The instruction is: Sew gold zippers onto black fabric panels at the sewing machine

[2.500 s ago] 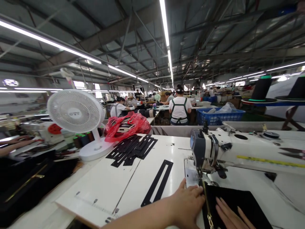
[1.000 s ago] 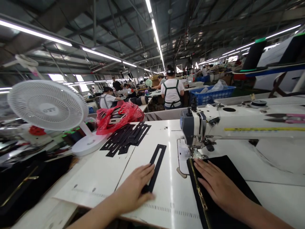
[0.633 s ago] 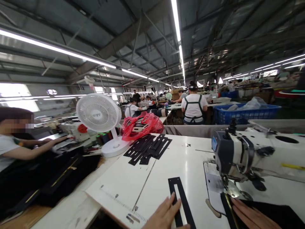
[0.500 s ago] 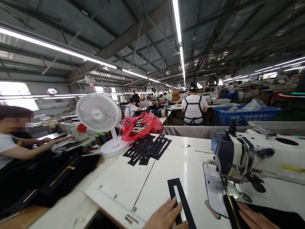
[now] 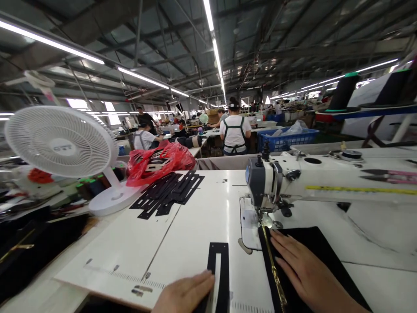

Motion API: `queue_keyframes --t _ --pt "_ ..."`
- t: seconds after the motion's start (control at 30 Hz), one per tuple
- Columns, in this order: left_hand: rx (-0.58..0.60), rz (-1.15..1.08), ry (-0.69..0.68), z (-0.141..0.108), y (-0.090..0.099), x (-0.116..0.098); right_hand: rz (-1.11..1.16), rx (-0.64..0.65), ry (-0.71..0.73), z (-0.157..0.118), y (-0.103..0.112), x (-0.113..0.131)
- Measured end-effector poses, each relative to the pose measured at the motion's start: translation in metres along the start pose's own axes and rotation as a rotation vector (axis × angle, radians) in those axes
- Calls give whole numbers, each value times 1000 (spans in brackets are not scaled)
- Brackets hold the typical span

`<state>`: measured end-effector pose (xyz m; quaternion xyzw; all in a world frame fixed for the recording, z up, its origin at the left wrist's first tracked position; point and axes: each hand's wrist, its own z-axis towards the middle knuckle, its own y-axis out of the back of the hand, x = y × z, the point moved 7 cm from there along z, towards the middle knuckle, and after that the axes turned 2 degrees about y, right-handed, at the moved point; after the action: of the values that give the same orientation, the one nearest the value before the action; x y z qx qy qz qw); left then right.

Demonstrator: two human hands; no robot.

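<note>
At the bottom centre my left hand (image 5: 185, 292) is closed at the left edge of a black slotted strip (image 5: 223, 278); its thumb and whatever lies under the palm are hidden. My right hand (image 5: 304, 269) lies flat, fingers stretched out, on black fabric (image 5: 317, 241) with a gold zipper (image 5: 275, 271). The zipper's far end is at the needle area of the white sewing machine (image 5: 293, 178). Several more slotted black pieces (image 5: 169, 191) lie in a loose pile on the white tabletop (image 5: 195, 226).
A white fan (image 5: 112, 195) stands at the left beside a red plastic bag (image 5: 159, 161). Pink-handled snips (image 5: 391, 175) lie on the machine. Thread cones (image 5: 345, 93) stand at the right. Beyond the table are people (image 5: 235, 130) and a blue crate (image 5: 286, 140).
The view has turned right. My left hand has shifted to the strip's left edge and its fingers have drawn together. The strip stands straighter. More of my right hand shows on the fabric.
</note>
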<state>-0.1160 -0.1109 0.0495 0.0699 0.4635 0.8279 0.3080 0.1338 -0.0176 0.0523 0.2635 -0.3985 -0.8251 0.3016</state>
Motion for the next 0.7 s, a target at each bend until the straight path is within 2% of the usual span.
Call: queue_keyframes --t 0.1,0.17,0.2,0.33,0.43,0.53,0.7 --pt "-76 -43 -56 39 14 -13 -11 36 -28 0 -1 2" --pt "-103 -48 -158 67 8 -33 -9 64 -43 1 -1 3" --pt "-99 -52 -189 80 0 -43 -2 80 -46 1 -1 4" --pt "84 -44 -259 114 -51 -75 48 96 -36 0 1 4" --pt "208 -57 -197 123 -70 -74 82 73 -41 -1 4 4" --pt "264 -117 -132 126 -71 -63 119 51 -63 -1 5 2" --pt "289 -183 -244 129 -74 -55 127 15 -94 4 8 1"
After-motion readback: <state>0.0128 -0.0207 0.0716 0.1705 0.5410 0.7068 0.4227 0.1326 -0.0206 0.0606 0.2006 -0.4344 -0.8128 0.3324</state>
